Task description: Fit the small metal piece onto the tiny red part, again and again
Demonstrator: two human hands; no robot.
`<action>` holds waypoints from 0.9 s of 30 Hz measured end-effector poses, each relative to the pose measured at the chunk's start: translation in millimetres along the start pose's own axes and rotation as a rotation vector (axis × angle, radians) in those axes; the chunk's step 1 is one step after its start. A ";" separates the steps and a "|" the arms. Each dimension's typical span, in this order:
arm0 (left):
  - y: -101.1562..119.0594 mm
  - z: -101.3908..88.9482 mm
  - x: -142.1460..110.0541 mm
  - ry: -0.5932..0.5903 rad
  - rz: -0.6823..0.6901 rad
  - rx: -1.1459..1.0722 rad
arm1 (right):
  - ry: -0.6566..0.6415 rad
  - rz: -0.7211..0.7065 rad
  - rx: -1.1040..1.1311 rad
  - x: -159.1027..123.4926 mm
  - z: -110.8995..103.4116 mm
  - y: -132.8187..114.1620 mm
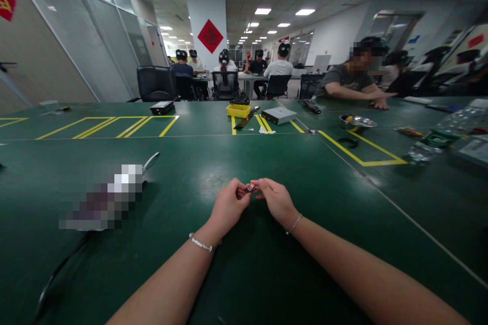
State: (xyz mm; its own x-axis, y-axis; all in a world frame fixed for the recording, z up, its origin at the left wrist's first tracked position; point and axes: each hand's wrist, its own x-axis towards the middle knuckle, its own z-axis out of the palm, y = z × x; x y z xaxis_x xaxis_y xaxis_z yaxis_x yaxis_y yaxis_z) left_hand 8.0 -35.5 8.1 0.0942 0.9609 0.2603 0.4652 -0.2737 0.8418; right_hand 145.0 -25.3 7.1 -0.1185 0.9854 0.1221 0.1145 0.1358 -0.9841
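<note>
A small shiny metal piece (250, 188) with a touch of orange-red beside it is pinched between my two hands, just above the green table (244, 157). The fingers of my left hand (231, 202) are curled, thumb and fingertips closed on its left side. From the other side, my right hand (276, 200) grips it between thumb and fingers. The piece is too small and too covered by fingertips to tell its exact kind. A silvery bracelet (200, 242) circles my left wrist, and a thin chain bracelet (294, 224) my right.
To the left lies a blurred-out device (110, 198) with a cord. Farther back are a yellow tray (238, 110), a grey box (279, 115), a black box (162, 107), a metal bowl (356, 122) and a plastic bottle (438, 137). A person (351, 78) leans on the table at right.
</note>
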 end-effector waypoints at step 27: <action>-10.4 2.0 5.4 0.011 -0.033 -0.222 | 0.474 0.056 -0.562 40.0 -115.9 -1.3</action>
State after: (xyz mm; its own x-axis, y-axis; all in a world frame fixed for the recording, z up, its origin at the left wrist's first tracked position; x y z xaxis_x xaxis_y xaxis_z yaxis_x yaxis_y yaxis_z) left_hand 5.4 -27.3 -0.2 0.0717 0.9693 0.2353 0.2630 -0.2459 0.9329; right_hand 254.5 25.9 28.2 0.3268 0.9137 0.2417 0.6111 -0.0091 -0.7915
